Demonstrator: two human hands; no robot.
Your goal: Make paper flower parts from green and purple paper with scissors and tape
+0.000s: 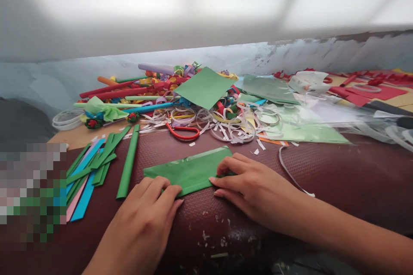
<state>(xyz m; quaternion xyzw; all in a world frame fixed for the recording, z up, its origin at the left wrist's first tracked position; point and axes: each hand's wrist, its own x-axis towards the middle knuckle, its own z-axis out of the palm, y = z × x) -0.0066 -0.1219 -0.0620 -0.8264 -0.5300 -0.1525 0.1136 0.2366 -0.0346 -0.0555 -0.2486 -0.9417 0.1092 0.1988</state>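
A sheet of green paper [190, 168] lies slanted on the dark red surface in front of me, its near edge folded or rolled over. Shiny clear strips, like tape, run along its far edge. My left hand [148, 208] is closed on the paper's near left corner, thumb and fingers pinching it. At the right end, my right hand [247, 180] grips the near edge between thumb and bent fingers. Left of the paper lies a rolled green paper tube [129, 163], touched by neither hand.
Green, blue and pink paper strips [93, 165] are piled at the left. Behind lie a red looped cord [183, 132], white curled strips [235, 126], a heap of coloured paper tubes [119, 92] and a flat green sheet [206, 88]. Plastic-wrapped paper [312, 131] sits at right, before the wall.
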